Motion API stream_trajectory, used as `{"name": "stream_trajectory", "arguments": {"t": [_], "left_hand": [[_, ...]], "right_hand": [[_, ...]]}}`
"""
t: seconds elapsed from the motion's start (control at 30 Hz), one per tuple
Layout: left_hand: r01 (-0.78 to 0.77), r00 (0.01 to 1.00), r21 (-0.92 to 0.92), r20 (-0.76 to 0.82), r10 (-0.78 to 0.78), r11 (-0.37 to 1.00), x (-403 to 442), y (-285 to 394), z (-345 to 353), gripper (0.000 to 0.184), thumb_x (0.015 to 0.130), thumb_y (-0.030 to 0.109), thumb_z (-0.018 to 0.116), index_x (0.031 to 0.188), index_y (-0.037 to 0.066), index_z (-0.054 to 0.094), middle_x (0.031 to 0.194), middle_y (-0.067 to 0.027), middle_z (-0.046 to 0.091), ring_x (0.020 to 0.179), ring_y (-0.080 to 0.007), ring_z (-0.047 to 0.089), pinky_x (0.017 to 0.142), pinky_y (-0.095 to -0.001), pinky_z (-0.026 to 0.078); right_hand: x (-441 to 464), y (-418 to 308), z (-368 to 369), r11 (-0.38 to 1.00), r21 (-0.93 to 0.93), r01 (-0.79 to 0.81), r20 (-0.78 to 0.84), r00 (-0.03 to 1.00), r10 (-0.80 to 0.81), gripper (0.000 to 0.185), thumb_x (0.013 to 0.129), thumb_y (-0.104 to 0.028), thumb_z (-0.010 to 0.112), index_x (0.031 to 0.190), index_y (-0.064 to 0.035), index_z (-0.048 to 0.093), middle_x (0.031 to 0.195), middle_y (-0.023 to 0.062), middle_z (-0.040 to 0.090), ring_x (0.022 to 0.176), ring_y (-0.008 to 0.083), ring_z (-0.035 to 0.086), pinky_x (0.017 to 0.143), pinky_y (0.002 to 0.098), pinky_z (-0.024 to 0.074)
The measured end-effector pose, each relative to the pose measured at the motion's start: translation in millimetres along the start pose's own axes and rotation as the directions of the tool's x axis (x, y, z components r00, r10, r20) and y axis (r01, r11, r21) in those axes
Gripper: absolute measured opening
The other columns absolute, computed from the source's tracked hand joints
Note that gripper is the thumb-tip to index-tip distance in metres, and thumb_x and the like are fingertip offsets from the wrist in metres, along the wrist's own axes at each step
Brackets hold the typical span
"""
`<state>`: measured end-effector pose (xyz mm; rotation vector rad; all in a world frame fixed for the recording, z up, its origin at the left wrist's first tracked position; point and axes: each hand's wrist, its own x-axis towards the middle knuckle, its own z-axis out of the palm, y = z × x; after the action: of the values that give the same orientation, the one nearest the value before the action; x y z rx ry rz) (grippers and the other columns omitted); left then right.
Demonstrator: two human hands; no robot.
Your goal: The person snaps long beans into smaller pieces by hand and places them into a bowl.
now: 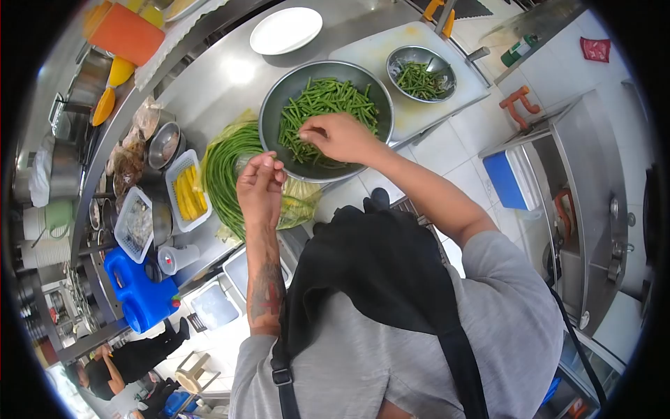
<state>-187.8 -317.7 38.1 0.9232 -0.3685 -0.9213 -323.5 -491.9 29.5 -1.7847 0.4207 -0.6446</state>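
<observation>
A large metal bowl holds many short pieces of green bean. Over its near side is my right hand, thumb and fingers curled together. What they hold, if anything, cannot be made out. My left hand is at the bowl's lower left rim, thumb and fingertips pinched together; whatever is between them is too small to tell. Just left of that hand lies a big bundle of long green beans on a plastic bag. A smaller metal bowl with cut beans stands to the right.
A white cutting board lies under the smaller bowl. A white plate sits behind. At left are a basket of yellow items, another white basket, a plastic cup and a blue jug. Another person is lower left.
</observation>
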Motion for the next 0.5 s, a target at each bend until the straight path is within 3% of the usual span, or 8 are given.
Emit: {"name": "stream_trajectory", "arguments": {"t": [0.03,0.1,0.2,0.23,0.4,0.43,0.47,0.5], "left_hand": [[-0.001,1.000,-0.005,0.002,0.001,1.000,2,-2,1,0.013,0.097,0.004,0.063,0.107,-0.003,0.066,0.089,-0.0081,0.069,0.072,-0.0113,0.057,0.067,-0.0250,0.048],[-0.114,0.993,0.396,0.038,0.108,0.911,3,-3,1,0.018,0.096,0.002,0.064,0.113,-0.002,0.061,0.091,-0.0084,0.069,0.076,-0.0116,0.061,0.068,-0.0257,0.049],[-0.029,0.988,0.475,0.148,-0.047,0.879,-2,-19,31,0.032,0.095,0.001,0.064,0.124,-0.001,0.050,0.095,-0.0104,0.071,0.081,-0.0129,0.066,0.071,-0.0252,0.051],[-0.027,0.984,0.458,0.170,-0.058,0.889,-1,-26,38,0.032,0.095,0.001,0.064,0.124,-0.001,0.050,0.095,-0.0104,0.071,0.081,-0.0129,0.066,0.071,-0.0252,0.051],[0.147,0.907,0.555,0.255,-0.336,0.819,-11,-19,50,0.045,0.101,0.015,0.059,0.138,0.000,0.038,0.106,-0.0168,0.072,0.082,-0.0162,0.070,0.077,-0.0273,0.052],[0.201,0.879,0.497,0.289,-0.379,0.844,-14,-7,44,0.047,0.103,0.019,0.057,0.140,-0.001,0.037,0.106,-0.0169,0.072,0.081,-0.0157,0.069,0.076,-0.0279,0.052],[0.015,0.914,0.597,0.318,-0.253,0.802,-12,0,31,0.047,0.104,0.024,0.055,0.139,-0.002,0.039,0.106,-0.0172,0.072,0.077,-0.0147,0.068,0.072,-0.0279,0.052],[0.009,0.937,0.623,0.268,-0.225,0.782,-7,11,9,0.047,0.104,0.024,0.055,0.139,-0.002,0.039,0.106,-0.0172,0.072,0.077,-0.0147,0.068,0.072,-0.0279,0.052]], "right_hand": [[3,-2,-11,0.620,-0.749,0.233,0.016,0.942,-0.335,0.023,0.087,-0.018,0.072,0.106,-0.0052,0.071,0.089,0.0113,0.070,0.066,0.0259,0.066,0.066,0.0376,0.0538],[2,-17,-25,0.658,-0.724,0.207,-0.045,0.938,-0.344,0.036,0.087,-0.019,0.070,0.122,-0.0081,0.068,0.108,0.0131,0.070,0.084,0.0341,0.068,0.077,0.0424,0.0546],[-28,-53,-30,0.948,-0.305,0.090,0.313,0.950,0.010,0.030,0.085,-0.019,0.072,0.114,-0.0101,0.071,0.104,0.0113,0.070,0.086,0.0282,0.069,0.078,0.0408,0.0540],[-37,-37,-27,0.885,-0.379,0.271,0.288,0.943,-0.166,0.023,0.085,-0.018,0.072,0.106,-0.0081,0.073,0.097,0.0106,0.070,0.082,0.0290,0.069,0.075,0.0401,0.0539],[-50,-25,-72,0.920,-0.361,0.155,0.275,0.960,-0.053,0.019,0.084,-0.017,0.073,0.100,-0.0065,0.074,0.091,0.0115,0.072,0.080,0.0297,0.069,0.074,0.0393,0.0542],[-49,-24,-85,0.943,-0.310,0.120,0.168,0.983,-0.069,0.014,0.086,-0.018,0.070,0.093,-0.0072,0.075,0.087,0.0116,0.072,0.077,0.0272,0.069,0.071,0.0383,0.0538],[-47,-20,-100,0.973,-0.227,-0.045,-0.001,0.999,0.046,0.013,0.087,-0.016,0.070,0.096,-0.0075,0.075,0.089,0.0099,0.073,0.077,0.0216,0.070,0.072,0.0360,0.0544],[-40,-9,-117,0.972,-0.221,-0.079,-0.201,0.979,0.034,0.014,0.087,-0.015,0.071,0.098,-0.0070,0.075,0.090,0.0098,0.073,0.080,0.0190,0.070,0.074,0.0343,0.0547]]}}
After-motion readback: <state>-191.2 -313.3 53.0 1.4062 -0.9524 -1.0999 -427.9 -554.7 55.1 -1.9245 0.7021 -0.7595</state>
